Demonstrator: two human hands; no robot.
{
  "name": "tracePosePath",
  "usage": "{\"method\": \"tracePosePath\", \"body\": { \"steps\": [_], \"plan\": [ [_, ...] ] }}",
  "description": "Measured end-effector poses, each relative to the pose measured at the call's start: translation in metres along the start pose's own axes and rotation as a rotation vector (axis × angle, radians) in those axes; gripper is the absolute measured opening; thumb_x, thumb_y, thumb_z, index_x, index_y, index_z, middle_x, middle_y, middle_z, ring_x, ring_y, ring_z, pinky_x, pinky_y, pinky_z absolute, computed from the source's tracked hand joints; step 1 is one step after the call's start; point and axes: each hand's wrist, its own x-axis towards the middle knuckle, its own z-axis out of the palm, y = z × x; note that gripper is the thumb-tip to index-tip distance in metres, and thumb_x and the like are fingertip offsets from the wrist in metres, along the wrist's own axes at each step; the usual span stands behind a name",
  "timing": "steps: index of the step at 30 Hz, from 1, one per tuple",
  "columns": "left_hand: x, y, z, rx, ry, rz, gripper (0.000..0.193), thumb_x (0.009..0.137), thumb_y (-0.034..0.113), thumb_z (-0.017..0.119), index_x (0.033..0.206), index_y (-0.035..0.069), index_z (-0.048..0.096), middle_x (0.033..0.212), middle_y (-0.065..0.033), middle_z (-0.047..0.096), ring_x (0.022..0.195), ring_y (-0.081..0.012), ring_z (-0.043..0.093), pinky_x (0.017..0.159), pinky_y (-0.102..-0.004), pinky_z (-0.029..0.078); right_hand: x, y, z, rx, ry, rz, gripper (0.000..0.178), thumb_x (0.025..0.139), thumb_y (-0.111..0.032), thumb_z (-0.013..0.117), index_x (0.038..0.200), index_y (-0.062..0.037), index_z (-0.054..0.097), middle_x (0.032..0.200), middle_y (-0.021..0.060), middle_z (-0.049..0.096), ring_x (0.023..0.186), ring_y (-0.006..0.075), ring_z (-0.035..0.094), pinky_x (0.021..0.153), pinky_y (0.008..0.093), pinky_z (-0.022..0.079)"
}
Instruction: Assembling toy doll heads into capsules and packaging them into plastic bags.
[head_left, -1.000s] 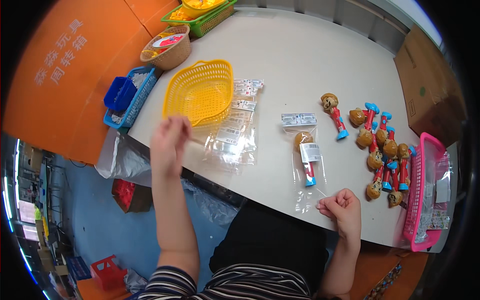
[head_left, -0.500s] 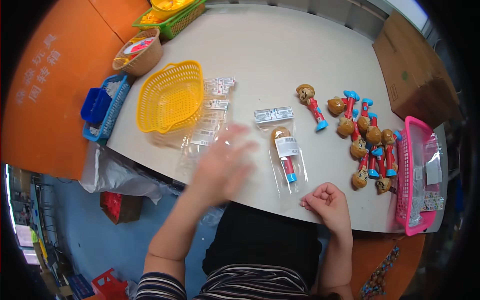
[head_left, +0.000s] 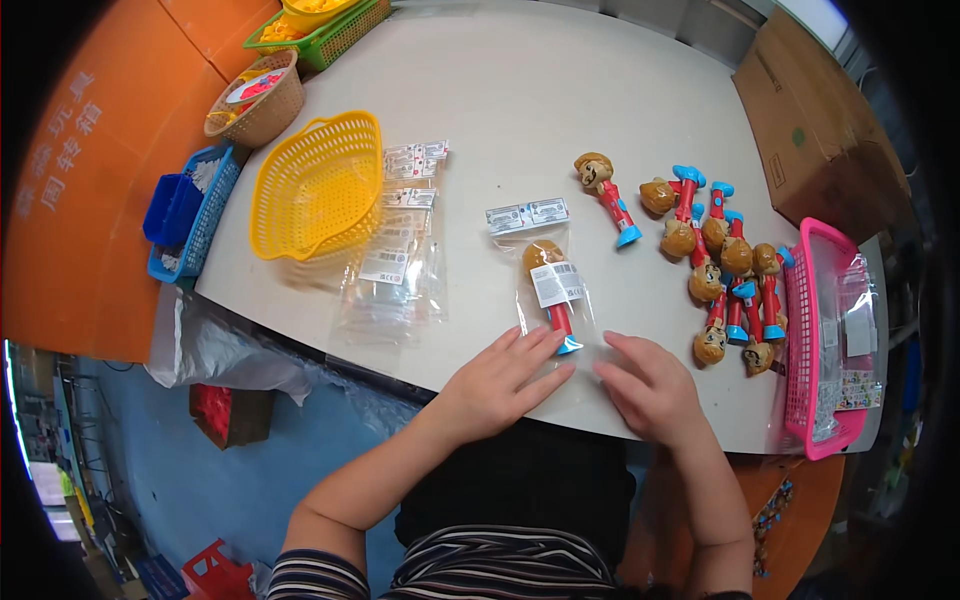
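Note:
A clear plastic bag (head_left: 535, 308) with a printed header lies on the table in front of me. Inside it is a toy figure (head_left: 559, 318) with a brown head, red body and blue base, and a white label (head_left: 556, 284) covers its middle. My left hand (head_left: 508, 378) rests flat on the bag's lower left part, fingers stretched toward the blue base. On the other side, my right hand (head_left: 648, 388) is at the bag's lower right edge, its fingers apart. Left of the bag lies a stack of clear header bags (head_left: 396, 262).
A yellow basket (head_left: 262, 215) stands beside the stack. One loose toy figure (head_left: 609, 200) lies behind the bag; several more are heaped (head_left: 735, 245) to the right, next to a pink basket (head_left: 797, 375). A cardboard box (head_left: 815, 130) stands at the back right, and a blue basket (head_left: 218, 215) sits at the left edge.
My left hand has moved right, from near the bag stack onto the filled bag. My right hand has uncurled its fingers and moved up beside the bag's lower end.

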Motion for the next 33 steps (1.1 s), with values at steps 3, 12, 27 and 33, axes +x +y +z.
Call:
{"method": "tracePosePath", "body": {
  "steps": [3,12,27,33],
  "plan": [
    [-0.003,-0.001,-0.002,-0.007,0.063,0.045,0.036,0.078,0.010,0.064,0.114,0.008,0.065,0.128,-0.0148,0.059,0.117,-0.0313,0.059,0.098,-0.0464,0.047,0.007,0.009,-0.002,-0.071,-0.045,-0.194,0.034,0.071,-0.004,0.070,0.104,-0.0084,0.065,0.122,0.0124,0.060,0.099,0.0274,0.063,0.080,0.0368,0.054],
    [-0.021,-0.009,0.007,-0.112,0.228,-0.040,0.031,0.072,0.004,0.073,0.102,0.008,0.067,0.107,-0.0116,0.066,0.099,-0.0302,0.065,0.078,-0.0377,0.053,0.021,0.022,-0.001,0.060,-0.056,-0.318,0.020,0.070,-0.006,0.073,0.087,-0.0057,0.064,0.109,0.0087,0.066,0.093,0.0267,0.064,0.075,0.0354,0.055],
    [-0.013,0.015,-0.019,-0.571,0.114,-0.664,0.009,0.086,0.004,0.067,0.095,0.003,0.069,0.095,-0.0074,0.060,0.072,-0.0129,0.058,0.062,-0.0242,0.048,0.025,-0.002,-0.011,0.604,-0.257,0.545,0.008,0.083,-0.007,0.068,0.083,-0.0019,0.062,0.113,0.0112,0.060,0.072,0.0083,0.054,0.064,0.0218,0.045],
    [-0.015,0.018,-0.007,-1.197,0.238,-0.887,0.010,0.092,0.003,0.061,0.097,-0.006,0.065,0.101,-0.0093,0.063,0.085,-0.0118,0.064,0.074,-0.0236,0.054,0.018,0.004,0.002,1.229,-0.263,0.932,0.006,0.085,-0.002,0.065,0.082,0.0021,0.063,0.097,0.0118,0.065,0.063,0.0067,0.054,0.057,0.0192,0.044]
  ]
}}
